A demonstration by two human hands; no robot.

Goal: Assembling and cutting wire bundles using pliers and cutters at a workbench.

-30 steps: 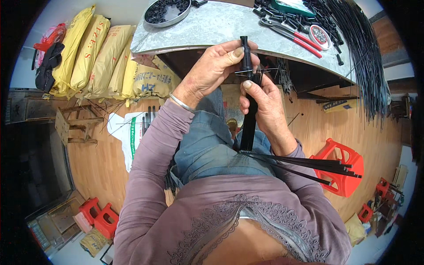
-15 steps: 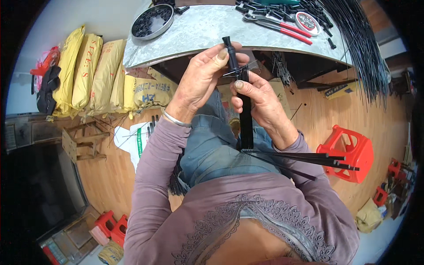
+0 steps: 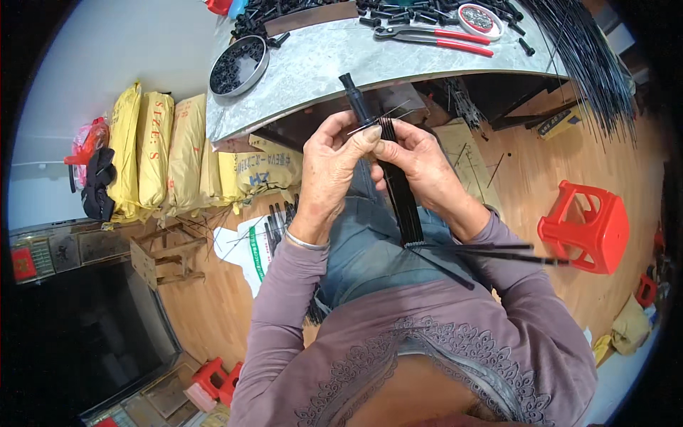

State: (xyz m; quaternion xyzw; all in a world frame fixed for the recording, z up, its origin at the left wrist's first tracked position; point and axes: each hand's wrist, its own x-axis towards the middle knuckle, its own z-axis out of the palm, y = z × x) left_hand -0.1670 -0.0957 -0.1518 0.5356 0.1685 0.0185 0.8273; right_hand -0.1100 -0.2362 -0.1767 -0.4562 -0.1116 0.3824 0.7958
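Observation:
A bundle of thin black ribs, by its look a folded umbrella frame, slants up from my lap between my hands. A black plastic tube piece with a flared tip sticks up at its top end. My left hand is closed around the base of that piece, thumb pressed on the thin rods that fan out there. My right hand pinches the top of the ribs, its thumb tip beside the left one. From the lower end, several longer black rods point right across my forearm. My fingers partly hide the joint.
On the grey marbled table lie red-handled pliers, a round dish of small black parts, a small white tub and many black plastic pieces. Thin rods overhang its right edge. A red stool stands right, yellow sacks left.
My left hand has slid down from the black plastic piece to its base, and the thumbs now meet over the rods. The frame tilts more to the left, and the whole view has shifted.

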